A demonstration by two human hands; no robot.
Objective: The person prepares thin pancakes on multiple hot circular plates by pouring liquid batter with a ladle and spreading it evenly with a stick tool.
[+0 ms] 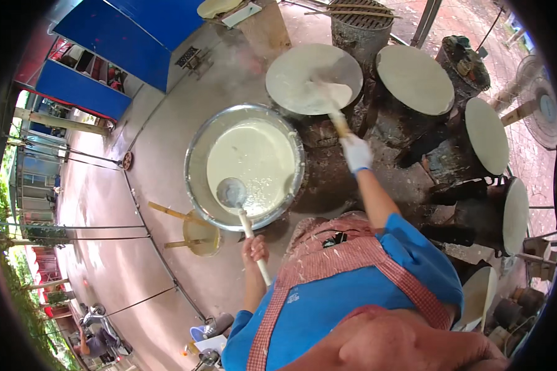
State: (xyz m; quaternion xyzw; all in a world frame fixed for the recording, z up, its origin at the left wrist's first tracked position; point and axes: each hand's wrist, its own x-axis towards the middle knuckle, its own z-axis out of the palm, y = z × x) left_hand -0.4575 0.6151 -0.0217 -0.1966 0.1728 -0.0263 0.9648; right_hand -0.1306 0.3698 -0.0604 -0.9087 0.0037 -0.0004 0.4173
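Note:
A large metal basin [196, 139] of creamy, pale batter [255, 153] stands before me. My left hand [256, 251] is bare and grips the pale handle of a ladle [232, 192], whose round bowl is over the batter near the basin's front rim. My right hand [358, 154] wears a white glove and is closed on the handle of a spreading tool [339, 123]. That tool reaches over a round griddle [288, 76] covered with a thin pale layer. Motion blur hides the tool's exact head shape and whether it touches the surface.
More round griddles [415, 79] on sooty drum stoves curve around my right side. A grate-topped drum [362, 25] stands at the back. Left of the basin is a yellowish bucket [202, 243] with wooden handles across it. A fan [545, 106] stands far right; a person [95, 345] is lower left.

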